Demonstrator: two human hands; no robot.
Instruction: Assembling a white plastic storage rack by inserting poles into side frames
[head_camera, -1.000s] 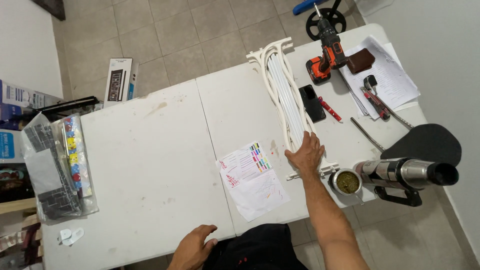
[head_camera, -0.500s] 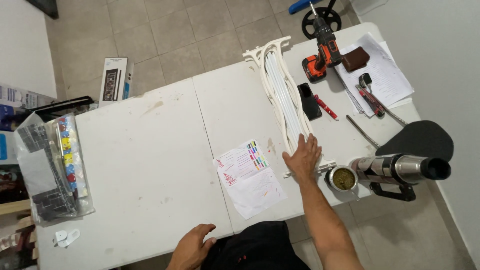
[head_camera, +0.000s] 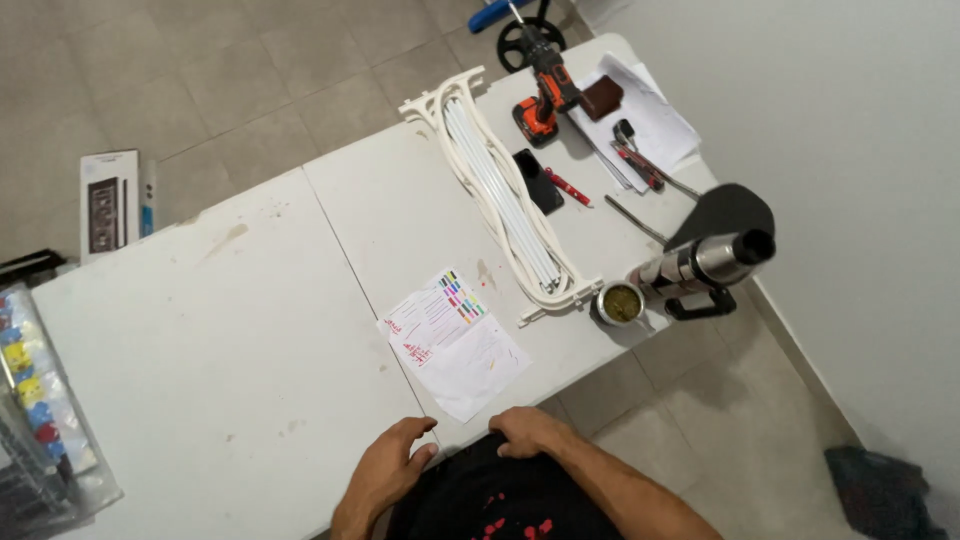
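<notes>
My left hand (head_camera: 392, 462) rests at the near edge of the white folding table (head_camera: 250, 330), fingers loosely curled, holding nothing. My right hand (head_camera: 528, 432) rests beside it at the same edge, fingers curled down, also holding nothing. Just beyond both hands lies a printed paper sheet (head_camera: 452, 338) with coloured squares. Farther out, a long white plastic frame of rods (head_camera: 500, 195) lies across the table, untouched.
A steel flask (head_camera: 700, 262) and a round cup (head_camera: 620, 303) stand at the table's right edge. An orange drill (head_camera: 545, 88), black phone (head_camera: 538, 180), red pen (head_camera: 572, 187), pliers and papers (head_camera: 645, 120) lie at the far end. A clear organiser box (head_camera: 40, 420) sits left.
My right hand has left the end of the white frame and drawn back to the table's near edge beside my left hand. The view has shifted closer.
</notes>
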